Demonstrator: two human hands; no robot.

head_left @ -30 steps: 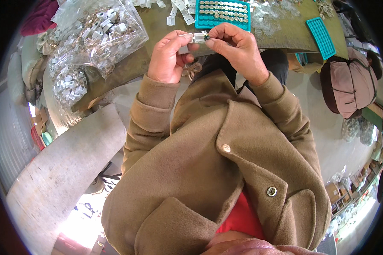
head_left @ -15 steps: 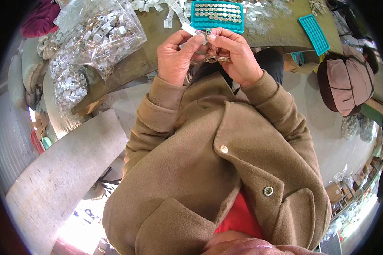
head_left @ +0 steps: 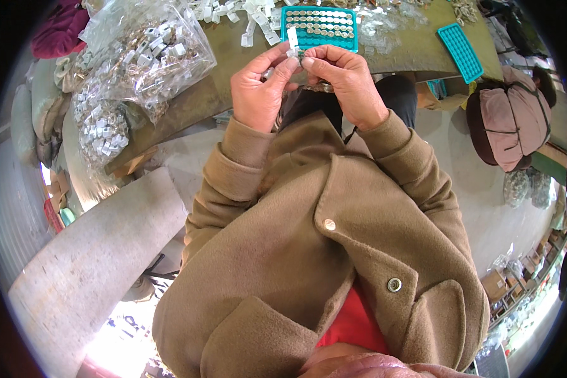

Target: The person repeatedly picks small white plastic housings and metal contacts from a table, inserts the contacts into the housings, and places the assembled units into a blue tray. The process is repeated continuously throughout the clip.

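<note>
My two hands meet at the near edge of the table, fingertips almost touching. Between thumb and fingers, my left hand (head_left: 258, 91) pinches a small white plastic tag (head_left: 292, 38) that sticks up from the grip. My right hand (head_left: 353, 82) is closed in a pinch beside it, at a tiny green piece (head_left: 300, 54) between the fingertips. Under the right fingers hangs a shiny metal linked band (head_left: 322, 87), partly hidden by the hand. Just beyond the hands lies a teal tray (head_left: 334, 45) with rows of round silver discs.
A clear plastic bag (head_left: 203, 58) full of white tags and gold-coloured pieces sits at left. Loose white tags (head_left: 258, 25) lie behind my left hand. A second teal tray (head_left: 460, 53) rests at the table's right edge. A pink tied bundle (head_left: 509, 120) stands right.
The white tag has swung from a slanted position to nearly upright. Both hands have shifted only slightly, and the metal band hangs less visibly below the right fingers.
</note>
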